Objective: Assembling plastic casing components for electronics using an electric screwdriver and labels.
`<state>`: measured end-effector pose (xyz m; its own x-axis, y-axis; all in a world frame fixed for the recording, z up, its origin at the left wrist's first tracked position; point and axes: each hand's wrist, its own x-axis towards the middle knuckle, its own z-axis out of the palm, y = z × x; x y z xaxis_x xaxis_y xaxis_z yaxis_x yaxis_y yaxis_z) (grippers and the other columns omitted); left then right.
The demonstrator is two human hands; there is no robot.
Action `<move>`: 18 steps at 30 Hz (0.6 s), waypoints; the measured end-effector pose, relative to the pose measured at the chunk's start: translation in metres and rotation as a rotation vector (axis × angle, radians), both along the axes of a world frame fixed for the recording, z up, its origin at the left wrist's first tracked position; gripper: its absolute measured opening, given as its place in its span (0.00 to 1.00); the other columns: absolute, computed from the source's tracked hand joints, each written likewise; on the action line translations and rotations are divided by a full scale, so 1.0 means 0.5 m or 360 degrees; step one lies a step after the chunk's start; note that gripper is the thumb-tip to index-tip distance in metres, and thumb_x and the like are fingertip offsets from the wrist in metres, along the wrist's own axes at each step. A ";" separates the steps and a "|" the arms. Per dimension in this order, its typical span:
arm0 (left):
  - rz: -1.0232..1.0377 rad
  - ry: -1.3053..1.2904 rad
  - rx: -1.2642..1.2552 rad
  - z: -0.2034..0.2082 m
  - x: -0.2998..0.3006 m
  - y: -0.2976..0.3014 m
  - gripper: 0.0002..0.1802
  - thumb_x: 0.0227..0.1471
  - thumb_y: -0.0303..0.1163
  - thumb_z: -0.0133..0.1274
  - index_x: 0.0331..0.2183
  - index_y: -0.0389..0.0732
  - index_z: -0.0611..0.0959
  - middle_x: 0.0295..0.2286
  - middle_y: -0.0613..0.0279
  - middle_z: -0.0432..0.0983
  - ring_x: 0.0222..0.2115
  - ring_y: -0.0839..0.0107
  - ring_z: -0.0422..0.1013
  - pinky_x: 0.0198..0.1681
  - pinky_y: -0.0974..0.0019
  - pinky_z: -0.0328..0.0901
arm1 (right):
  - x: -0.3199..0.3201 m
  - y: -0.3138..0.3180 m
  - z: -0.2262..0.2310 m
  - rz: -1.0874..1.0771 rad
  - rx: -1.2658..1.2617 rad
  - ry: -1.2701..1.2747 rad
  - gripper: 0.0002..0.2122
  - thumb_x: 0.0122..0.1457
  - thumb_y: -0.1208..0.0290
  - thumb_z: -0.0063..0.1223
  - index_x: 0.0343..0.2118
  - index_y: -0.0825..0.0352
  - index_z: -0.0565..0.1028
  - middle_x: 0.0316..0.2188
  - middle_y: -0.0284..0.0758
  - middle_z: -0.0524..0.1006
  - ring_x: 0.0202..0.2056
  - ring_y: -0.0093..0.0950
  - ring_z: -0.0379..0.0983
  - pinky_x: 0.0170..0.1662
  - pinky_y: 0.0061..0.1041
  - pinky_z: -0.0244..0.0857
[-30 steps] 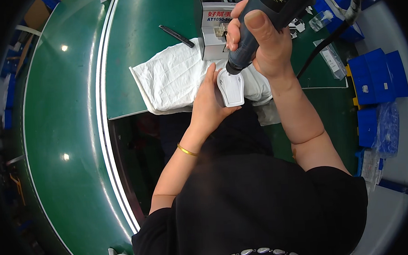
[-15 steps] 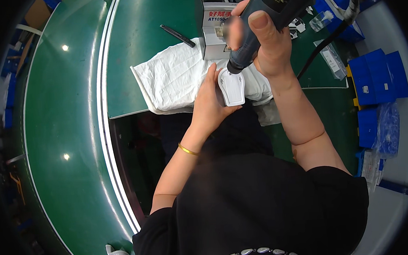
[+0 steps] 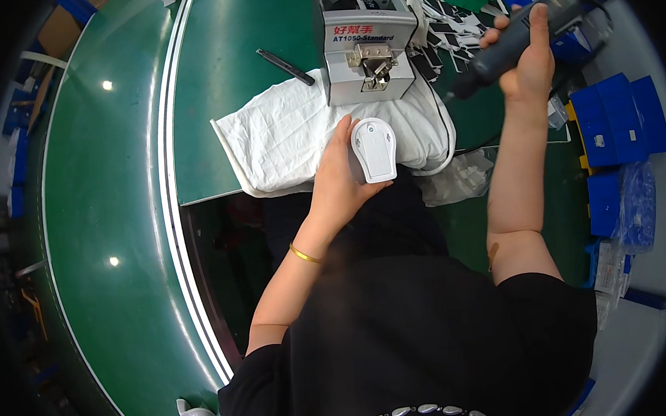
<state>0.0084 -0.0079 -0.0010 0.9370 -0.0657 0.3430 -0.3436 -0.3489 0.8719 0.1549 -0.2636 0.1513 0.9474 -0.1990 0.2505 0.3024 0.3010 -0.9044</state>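
Note:
A white plastic housing [image 3: 376,154], rounded at the far end and narrower at the near end, rests in my left hand [image 3: 338,170]. Its flat face points up, with screw spots showing near the rounded end; my fingers grip its left side and near end. Off to the right, my right hand [image 3: 530,66] is wrapped round a black electric screwdriver [image 3: 502,52], its bit pointing left and down, apart from the housing. Beyond the housing stands a grey screw feeder [image 3: 366,52] with a metal outlet on its front.
A white cloth [image 3: 280,132] lies on the green table under the feeder. Beyond it is a black utility knife [image 3: 286,66]. Small black and white pieces [image 3: 452,32] are piled right of the feeder. Blue bins [image 3: 611,122] line the right side; a green conveyor [image 3: 114,197] runs along the left.
My right hand has swung the screwdriver right, away from the housing, uncovering the feeder and the pile of pieces. The left hand still holds the housing, slightly nearer me.

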 end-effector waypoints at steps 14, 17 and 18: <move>-0.0047 -0.0011 0.0183 0.028 -0.008 0.004 0.65 0.30 0.39 0.77 0.63 0.32 0.56 0.59 0.43 0.61 0.58 0.47 0.62 0.59 0.55 0.61 | -0.059 -0.020 -0.125 0.0966 0.0673 0.0752 0.24 0.65 0.54 0.52 0.55 0.67 0.67 0.29 0.32 0.72 0.28 0.25 0.70 0.35 0.31 0.67; -0.0029 0.0101 0.0123 0.035 -0.012 -0.004 0.65 0.32 0.44 0.76 0.64 0.33 0.56 0.60 0.44 0.58 0.60 0.48 0.59 0.60 0.55 0.59 | -0.081 0.040 -0.127 0.1030 0.0556 0.0803 0.23 0.65 0.53 0.52 0.55 0.65 0.67 0.27 0.31 0.74 0.26 0.25 0.72 0.32 0.33 0.71; -0.0025 0.0031 0.0158 0.041 -0.015 -0.002 0.63 0.33 0.44 0.76 0.63 0.34 0.57 0.60 0.45 0.58 0.60 0.49 0.58 0.61 0.55 0.58 | -0.085 0.058 -0.126 0.1011 0.0524 0.0803 0.23 0.64 0.53 0.53 0.54 0.65 0.68 0.26 0.31 0.74 0.26 0.25 0.73 0.32 0.33 0.71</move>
<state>0.0011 -0.0088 0.0195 0.9419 -0.1134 0.3161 -0.3334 -0.4283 0.8399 0.1126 -0.2346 0.0881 0.8859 0.4157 -0.2058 -0.4240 0.5459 -0.7226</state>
